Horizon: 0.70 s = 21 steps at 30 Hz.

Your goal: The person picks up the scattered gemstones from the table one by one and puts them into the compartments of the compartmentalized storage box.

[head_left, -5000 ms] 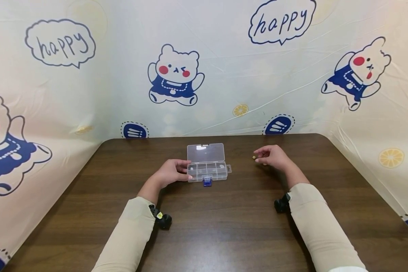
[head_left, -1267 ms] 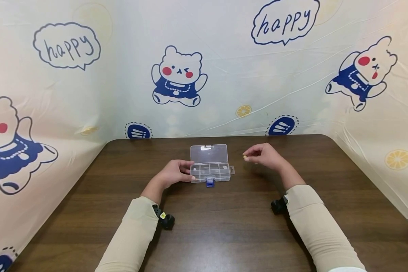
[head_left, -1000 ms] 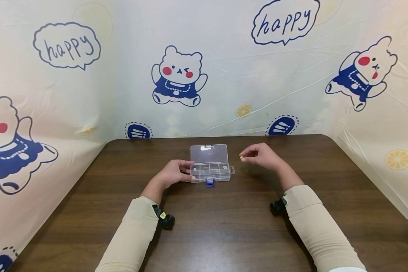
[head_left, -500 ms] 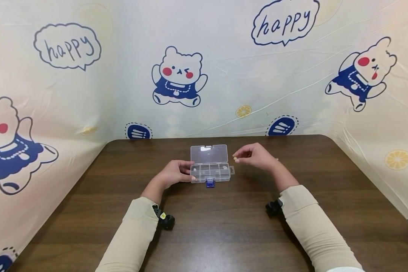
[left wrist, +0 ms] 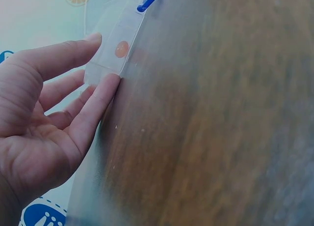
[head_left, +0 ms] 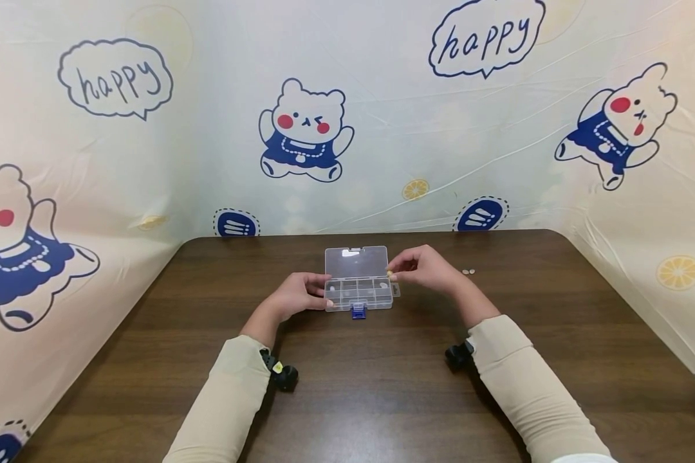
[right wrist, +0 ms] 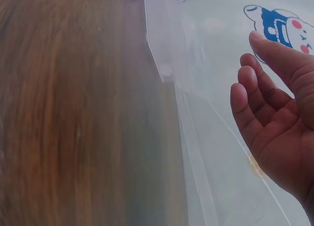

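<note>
A clear plastic compartment box [head_left: 357, 305] with a blue latch stands on the table, its lid [head_left: 356, 262] raised at the back. My left hand [head_left: 292, 296] grips the box's left end between thumb and fingers. In the left wrist view an orange round piece [left wrist: 121, 49] shows through the box wall. My right hand [head_left: 425, 267] pinches a small yellow piece [head_left: 390, 273] at the box's back right corner, beside the lid. The right wrist view shows the hand [right wrist: 279, 108] with curled fingers, but not the yellow piece. Small pale pieces sit in some compartments.
Two small pale round pieces [head_left: 468, 271] lie on the brown wooden table [head_left: 347, 386], right of the right hand. A clear hanging tab [head_left: 396, 289] sticks out from the box's right end. A printed cloth [head_left: 208, 161] surrounds the table's back and sides.
My right hand has moved left with the yellow piece, from over the table to the box's right back corner. The two pale pieces have come into sight behind it. The left hand stays put.
</note>
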Tool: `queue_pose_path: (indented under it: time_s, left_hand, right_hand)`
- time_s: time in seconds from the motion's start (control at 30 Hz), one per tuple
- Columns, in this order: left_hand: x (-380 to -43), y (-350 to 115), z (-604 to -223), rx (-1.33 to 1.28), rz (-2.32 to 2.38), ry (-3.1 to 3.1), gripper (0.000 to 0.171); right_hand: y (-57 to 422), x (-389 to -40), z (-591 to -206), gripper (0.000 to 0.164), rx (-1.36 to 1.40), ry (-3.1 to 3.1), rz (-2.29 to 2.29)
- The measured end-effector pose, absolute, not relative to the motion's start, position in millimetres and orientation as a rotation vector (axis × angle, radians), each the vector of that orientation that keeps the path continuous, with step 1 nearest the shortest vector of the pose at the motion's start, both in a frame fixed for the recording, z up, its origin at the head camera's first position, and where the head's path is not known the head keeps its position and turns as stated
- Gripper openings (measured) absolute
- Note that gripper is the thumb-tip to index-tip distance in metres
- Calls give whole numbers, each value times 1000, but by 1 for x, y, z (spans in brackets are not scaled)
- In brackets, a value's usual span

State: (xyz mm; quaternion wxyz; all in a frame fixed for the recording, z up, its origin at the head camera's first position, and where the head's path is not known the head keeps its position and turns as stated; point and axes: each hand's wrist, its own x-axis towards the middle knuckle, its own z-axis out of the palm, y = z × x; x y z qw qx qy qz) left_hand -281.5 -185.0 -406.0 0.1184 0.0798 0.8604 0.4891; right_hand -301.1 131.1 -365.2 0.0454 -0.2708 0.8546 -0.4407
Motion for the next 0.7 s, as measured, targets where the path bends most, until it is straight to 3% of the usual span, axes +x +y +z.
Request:
queue_pose_path:
  time_s: [0.7]
  left_hand:
    - [-281,-184,-405,232,1436,2518,65]
  right_hand:
    - [110,-296,-366,11,-997,2547,-1268]
